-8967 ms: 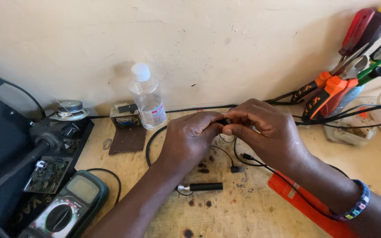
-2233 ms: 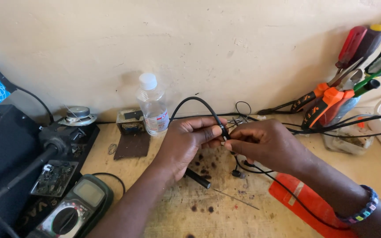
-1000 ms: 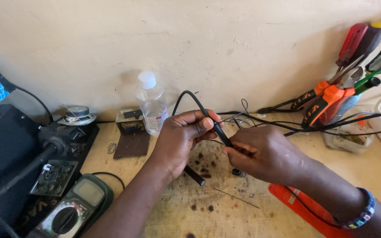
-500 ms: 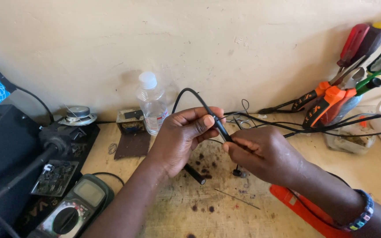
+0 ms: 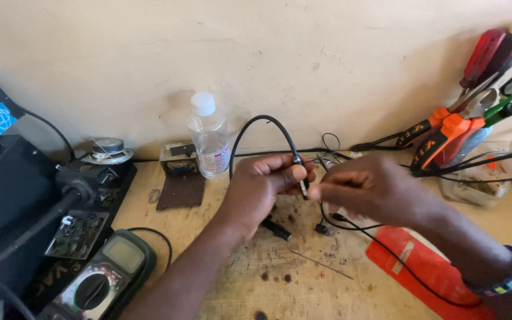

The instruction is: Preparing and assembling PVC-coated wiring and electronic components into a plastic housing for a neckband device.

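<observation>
Over the wooden bench, my left hand pinches a thin black cable that loops up above the fingers and ends in a small metal plug tip between the two hands. My right hand meets it from the right, fingertips closed on the plug end of that cable, with thin black wires trailing under the palm. A short black cylindrical piece lies on the bench below my left hand.
A clear plastic bottle stands at the wall. A green multimeter and black equipment sit left. Orange-handled pliers and screwdrivers lean at the right, by a clear tub. A red flat object lies near right.
My right hand has come back up from lower right to meet my left hand at the plug tip. The cable loop stays raised above my left fingers.
</observation>
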